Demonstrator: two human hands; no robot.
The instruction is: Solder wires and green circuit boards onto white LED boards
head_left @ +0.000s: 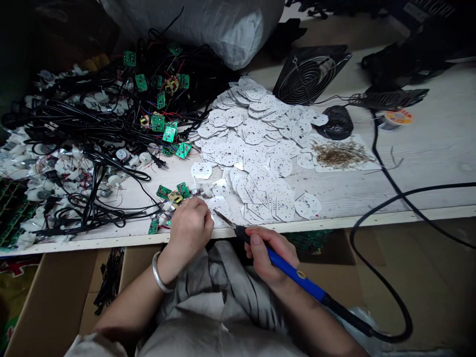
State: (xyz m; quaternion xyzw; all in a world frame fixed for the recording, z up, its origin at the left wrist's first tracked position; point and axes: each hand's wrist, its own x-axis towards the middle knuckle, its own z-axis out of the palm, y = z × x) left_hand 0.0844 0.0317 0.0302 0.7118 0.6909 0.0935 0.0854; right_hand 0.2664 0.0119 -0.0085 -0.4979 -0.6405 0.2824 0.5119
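Pale painted planks (427, 163) are stretching out ahead of me, and I am working at their near edge. My right hand (269, 255) is holding a soldering iron (293, 275) with a blue handle, its fingers (260, 243) wrapped closed around the grip. The iron's thin metal tip is pointing forward and to the left, reaching a white perforated plate (219, 206), though I cannot tell whether it is touching. My left hand (189, 230) is resting just beside that plate, with a silver bangle (159, 273) around the wrist. Its fingertips (197, 204) are curling downward and drawing close together, but I cannot tell what they have hold of. Small green circuit boards (163, 192) with colored wires are lying just beyond my left hand. Farther out, a heap of matching white plates (253, 148) is spreading across the planks, while more green boards and a tangle of black cables (92, 124) are sprawling to the left. To the right, a wire fan guard (308, 77), a spool of solder (394, 119), and a paper sheet (344, 168) scattered with brown bits are sitting near the far side. A grey sack (193, 29) is bulging behind it all, and a cardboard box (48, 297) is standing below the near edge.
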